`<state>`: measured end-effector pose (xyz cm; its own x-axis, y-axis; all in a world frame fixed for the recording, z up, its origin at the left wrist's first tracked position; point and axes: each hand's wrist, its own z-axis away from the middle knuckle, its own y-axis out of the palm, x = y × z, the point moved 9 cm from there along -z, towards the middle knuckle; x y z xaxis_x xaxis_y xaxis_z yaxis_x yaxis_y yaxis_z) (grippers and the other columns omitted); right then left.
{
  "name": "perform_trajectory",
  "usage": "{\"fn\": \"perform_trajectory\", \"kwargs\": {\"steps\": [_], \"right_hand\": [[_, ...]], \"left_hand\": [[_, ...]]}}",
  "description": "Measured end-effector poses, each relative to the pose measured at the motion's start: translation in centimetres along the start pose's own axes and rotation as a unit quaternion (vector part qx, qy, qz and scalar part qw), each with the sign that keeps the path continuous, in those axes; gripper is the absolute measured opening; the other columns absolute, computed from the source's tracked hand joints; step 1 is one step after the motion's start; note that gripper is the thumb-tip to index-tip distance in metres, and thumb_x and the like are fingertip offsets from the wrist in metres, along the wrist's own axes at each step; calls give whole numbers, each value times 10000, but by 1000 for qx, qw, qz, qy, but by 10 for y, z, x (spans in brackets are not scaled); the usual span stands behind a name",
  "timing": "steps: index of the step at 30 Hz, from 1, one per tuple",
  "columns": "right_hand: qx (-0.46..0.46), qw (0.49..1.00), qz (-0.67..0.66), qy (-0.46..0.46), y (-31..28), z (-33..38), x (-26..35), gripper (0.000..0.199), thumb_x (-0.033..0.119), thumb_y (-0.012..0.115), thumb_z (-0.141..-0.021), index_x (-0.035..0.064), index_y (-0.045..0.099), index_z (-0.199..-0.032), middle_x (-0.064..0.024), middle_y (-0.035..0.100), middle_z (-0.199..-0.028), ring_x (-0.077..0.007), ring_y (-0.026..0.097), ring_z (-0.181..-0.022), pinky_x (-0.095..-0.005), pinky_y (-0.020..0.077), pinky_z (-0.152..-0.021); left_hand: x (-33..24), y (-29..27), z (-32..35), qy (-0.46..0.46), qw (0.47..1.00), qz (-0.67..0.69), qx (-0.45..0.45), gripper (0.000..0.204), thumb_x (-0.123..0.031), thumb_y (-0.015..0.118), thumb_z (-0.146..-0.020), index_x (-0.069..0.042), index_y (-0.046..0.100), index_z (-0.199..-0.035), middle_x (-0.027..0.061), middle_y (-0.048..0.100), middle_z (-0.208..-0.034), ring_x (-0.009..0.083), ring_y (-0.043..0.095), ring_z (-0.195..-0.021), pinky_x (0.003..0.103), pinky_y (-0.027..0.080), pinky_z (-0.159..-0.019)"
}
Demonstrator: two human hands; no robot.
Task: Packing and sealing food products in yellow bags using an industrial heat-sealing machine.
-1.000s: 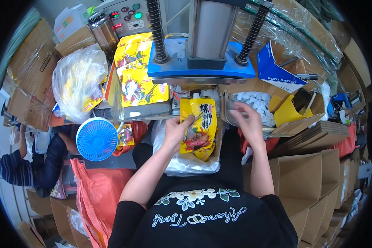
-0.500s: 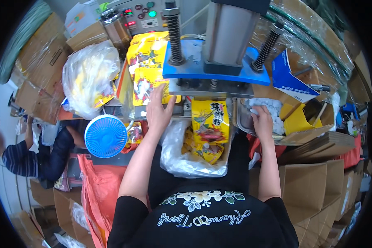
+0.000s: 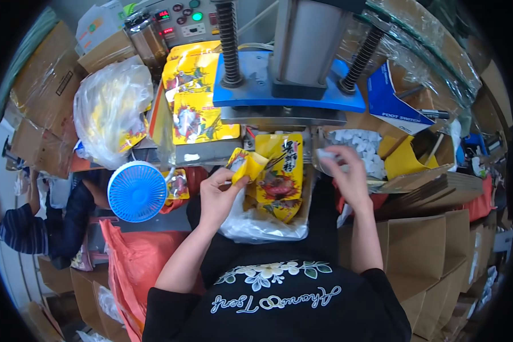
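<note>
My left hand (image 3: 218, 196) pinches a yellow printed pouch (image 3: 248, 165), which is bent and curled above the front edge of the bench. My right hand (image 3: 350, 175) is curled to the right of it, with a small white piece (image 3: 325, 154) at its fingertips; its exact kind cannot be made out. Beside that hand lies a heap of small white pieces (image 3: 360, 147). Between my hands, another yellow pouch (image 3: 279, 170) hangs down in front of the press (image 3: 290, 98), over a box lined with clear plastic (image 3: 262, 227) that holds more pouches.
Flat yellow pouches (image 3: 196, 114) lie stacked left of the press. Further left are a stuffed plastic bag (image 3: 111, 108) and a blue fan (image 3: 137, 191). A blue carton (image 3: 393, 102) stands at the right, above cardboard (image 3: 416, 251). Another person (image 3: 25, 228) sits at far left.
My left hand has come down from the pouch stack toward me, now with a pouch in it. My right hand has lifted off the white pieces and moved slightly left. The view has shifted slightly.
</note>
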<state>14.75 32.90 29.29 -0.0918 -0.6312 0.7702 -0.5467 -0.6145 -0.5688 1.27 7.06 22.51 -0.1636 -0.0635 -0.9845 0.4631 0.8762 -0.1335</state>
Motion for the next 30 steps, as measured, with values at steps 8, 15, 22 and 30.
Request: {"fn": "perform_trajectory", "kwargs": {"steps": [8, 15, 22, 30], "right_hand": [[248, 953, 114, -130, 64, 14, 42, 211, 169, 691, -818, 44, 683, -988, -122, 686, -963, -277, 641, -901, -352, 499, -776], [191, 978, -88, -6, 55, 2, 10, 541, 144, 683, -841, 70, 484, -1339, -129, 656, -1123, -218, 661, -935, -336, 509, -798], [-59, 973, 212, 69, -59, 15, -41, 337, 189, 676, -841, 51, 627, -1145, -142, 675, -1031, -284, 663, -877, -357, 503, -779], [-40, 940, 337, 19, -42, 16, -86, 236, 133, 669, -799, 51, 654, -1020, -131, 610, -1028, -365, 612, -888, -428, 490, -753]], "left_hand": [[41, 60, 35, 14, 983, -101, 150, 128, -78, 683, -845, 31, 687, -912, 57, 636, -799, 91, 574, -721, 243, 445, -631], [54, 79, 10, -64, 986, -30, 149, 251, -226, 685, -877, 24, 698, -876, 30, 622, -642, 42, 511, -587, 252, 428, -540], [56, 97, -34, -245, 926, 280, 64, 216, -116, 672, -880, 89, 658, -949, 131, 695, -886, 147, 663, -713, 267, 530, -644], [56, 84, -50, -215, 958, 168, 86, 212, -139, 654, -897, 52, 679, -985, 95, 698, -896, 117, 641, -738, 263, 516, -663]]}}
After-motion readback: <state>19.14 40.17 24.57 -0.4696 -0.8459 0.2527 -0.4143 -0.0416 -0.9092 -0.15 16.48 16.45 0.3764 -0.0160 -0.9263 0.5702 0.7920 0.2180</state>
